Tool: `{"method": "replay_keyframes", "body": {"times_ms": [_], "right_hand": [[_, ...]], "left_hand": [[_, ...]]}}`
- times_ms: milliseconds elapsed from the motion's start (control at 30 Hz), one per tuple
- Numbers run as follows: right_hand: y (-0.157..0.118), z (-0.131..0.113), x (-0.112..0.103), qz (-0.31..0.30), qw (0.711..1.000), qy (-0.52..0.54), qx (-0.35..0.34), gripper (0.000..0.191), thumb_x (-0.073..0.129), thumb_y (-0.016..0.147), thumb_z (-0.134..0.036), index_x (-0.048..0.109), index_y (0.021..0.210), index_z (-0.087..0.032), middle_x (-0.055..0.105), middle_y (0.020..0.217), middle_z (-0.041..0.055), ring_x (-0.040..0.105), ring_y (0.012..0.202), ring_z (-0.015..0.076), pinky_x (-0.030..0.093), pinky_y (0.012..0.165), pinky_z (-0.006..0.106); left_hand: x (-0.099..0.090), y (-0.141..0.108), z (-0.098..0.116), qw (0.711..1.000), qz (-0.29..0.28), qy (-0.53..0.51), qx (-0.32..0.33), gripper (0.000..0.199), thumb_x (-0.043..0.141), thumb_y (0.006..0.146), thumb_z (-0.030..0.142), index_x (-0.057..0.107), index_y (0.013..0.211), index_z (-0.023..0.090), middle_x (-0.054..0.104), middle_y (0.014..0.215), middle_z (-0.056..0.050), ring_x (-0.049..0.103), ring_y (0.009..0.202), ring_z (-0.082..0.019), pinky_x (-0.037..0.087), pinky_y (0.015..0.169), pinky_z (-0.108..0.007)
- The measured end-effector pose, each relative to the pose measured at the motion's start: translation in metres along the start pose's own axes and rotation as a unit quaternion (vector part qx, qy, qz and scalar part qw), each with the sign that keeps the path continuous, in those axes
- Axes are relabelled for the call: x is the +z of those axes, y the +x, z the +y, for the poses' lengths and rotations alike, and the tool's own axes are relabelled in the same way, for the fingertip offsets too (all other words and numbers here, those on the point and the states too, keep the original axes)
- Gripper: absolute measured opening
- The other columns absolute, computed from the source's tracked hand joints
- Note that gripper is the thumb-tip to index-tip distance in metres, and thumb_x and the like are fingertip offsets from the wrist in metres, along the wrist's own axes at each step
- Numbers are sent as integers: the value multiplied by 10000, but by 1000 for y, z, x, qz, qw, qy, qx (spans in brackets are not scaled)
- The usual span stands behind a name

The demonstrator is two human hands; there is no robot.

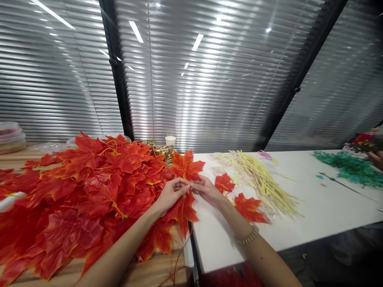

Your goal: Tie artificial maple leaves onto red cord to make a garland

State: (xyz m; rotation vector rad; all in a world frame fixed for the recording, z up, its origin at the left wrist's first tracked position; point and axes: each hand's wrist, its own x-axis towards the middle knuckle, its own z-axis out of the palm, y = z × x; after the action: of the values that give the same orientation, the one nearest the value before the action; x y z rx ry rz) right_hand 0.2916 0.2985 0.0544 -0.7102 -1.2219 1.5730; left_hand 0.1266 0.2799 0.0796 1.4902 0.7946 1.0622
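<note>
My left hand is closed in a pinch, its fingertips at the yellow stem of an orange-red artificial maple leaf. Meeting it fingertip to fingertip, my right hand pinches at the same spot; the exact bit between the fingers is too small to make out. Below the hands hangs another maple leaf, and a thin red cord trails down over the table edge. A big heap of artificial maple leaves lies to the left. Two loose leaves, one of them a broad maple leaf, rest beside my right forearm.
On the white table lies a bundle of pale yellow stems. Teal foliage is farther right, near another person's hand. A paper cup and gold wrappers stand behind the leaves. A gap separates the white and wooden tables.
</note>
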Motion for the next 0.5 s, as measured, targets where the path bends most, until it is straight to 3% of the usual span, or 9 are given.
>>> {"method": "replay_keyframes", "body": {"times_ms": [267,500], "right_hand": [[0,0,0,-2,1000,-20,-5,306,750,621,-276,511,766,-149,535,639,-23,442,541,62,301,510,212],[0,0,1,-5,1000,-6,7,280,746,620,-298,520,661,-137,500,595,-25,420,523,65,303,507,223]], "left_hand": [[0,0,-4,1000,-15,7,6,220,621,742,354,611,793,139,634,769,-40,585,763,-153,440,750,-265],[3,-1,-3,999,28,-15,-14,230,681,679,350,606,721,137,674,753,-49,624,745,-173,460,745,-289]]}}
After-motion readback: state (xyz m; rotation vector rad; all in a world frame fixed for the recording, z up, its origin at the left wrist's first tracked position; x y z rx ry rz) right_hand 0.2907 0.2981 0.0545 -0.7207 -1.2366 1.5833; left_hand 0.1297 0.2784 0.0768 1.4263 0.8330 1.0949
